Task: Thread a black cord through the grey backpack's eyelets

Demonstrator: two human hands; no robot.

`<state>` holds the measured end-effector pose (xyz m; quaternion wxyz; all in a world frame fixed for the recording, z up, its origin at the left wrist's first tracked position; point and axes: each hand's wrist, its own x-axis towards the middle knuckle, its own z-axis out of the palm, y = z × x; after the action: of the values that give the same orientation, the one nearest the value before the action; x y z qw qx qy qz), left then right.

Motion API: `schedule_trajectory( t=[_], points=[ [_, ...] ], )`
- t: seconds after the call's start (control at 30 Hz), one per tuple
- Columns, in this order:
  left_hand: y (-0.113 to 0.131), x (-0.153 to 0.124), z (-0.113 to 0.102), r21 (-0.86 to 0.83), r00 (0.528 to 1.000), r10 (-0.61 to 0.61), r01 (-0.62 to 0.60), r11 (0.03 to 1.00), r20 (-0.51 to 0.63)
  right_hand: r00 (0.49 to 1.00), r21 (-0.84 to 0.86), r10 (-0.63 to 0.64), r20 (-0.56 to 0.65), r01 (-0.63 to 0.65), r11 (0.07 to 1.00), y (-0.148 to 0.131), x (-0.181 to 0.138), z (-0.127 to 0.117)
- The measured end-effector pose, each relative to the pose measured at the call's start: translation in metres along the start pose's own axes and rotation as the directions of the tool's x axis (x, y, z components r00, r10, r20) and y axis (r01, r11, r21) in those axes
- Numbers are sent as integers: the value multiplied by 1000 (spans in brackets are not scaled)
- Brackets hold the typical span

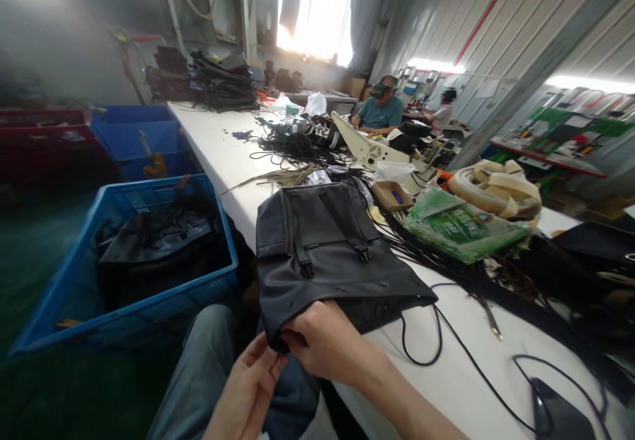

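Note:
A black bag (327, 241) with two buckled straps lies at the table's edge, its open mouth towards me and overhanging my knees. My left hand (255, 377) pinches the near left corner of the mouth from below. At the same corner, my right hand (322, 337) has its curled fingers closed on the rim, partly inside the opening. Whether its fingertips also hold something small is hidden. A thin black cord (421, 362) loops out from the right side of the bag's mouth onto the white table (446, 387).
To my left stands a blue crate (163, 294) holding black bags. Bundles of black cord (297, 142), a green plastic package (461, 225), a roll of pale strap (489, 188) and a dark phone-like slab (560, 410) lie on the table. A co-worker (380, 109) sits beyond.

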<state>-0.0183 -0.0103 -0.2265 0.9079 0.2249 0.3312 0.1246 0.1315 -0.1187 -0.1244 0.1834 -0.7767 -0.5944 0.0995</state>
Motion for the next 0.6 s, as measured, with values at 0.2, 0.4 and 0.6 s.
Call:
schedule_trajectory(
  t=[0.2, 0.4, 0.6],
  points=[
    [10, 5, 7, 48, 987, 164, -164, 985, 2, 998, 257, 57, 7, -57, 965, 4, -4, -8],
    [91, 5, 4, -87, 910, 404, -412, 907, -98, 973, 368, 230, -30, -203, 907, 21, -12, -27],
    [171, -36, 9, -260, 872, 489, -478, 839, -27, 965, 349, 262, 27, -255, 902, 33, -14, -25]
  ],
)
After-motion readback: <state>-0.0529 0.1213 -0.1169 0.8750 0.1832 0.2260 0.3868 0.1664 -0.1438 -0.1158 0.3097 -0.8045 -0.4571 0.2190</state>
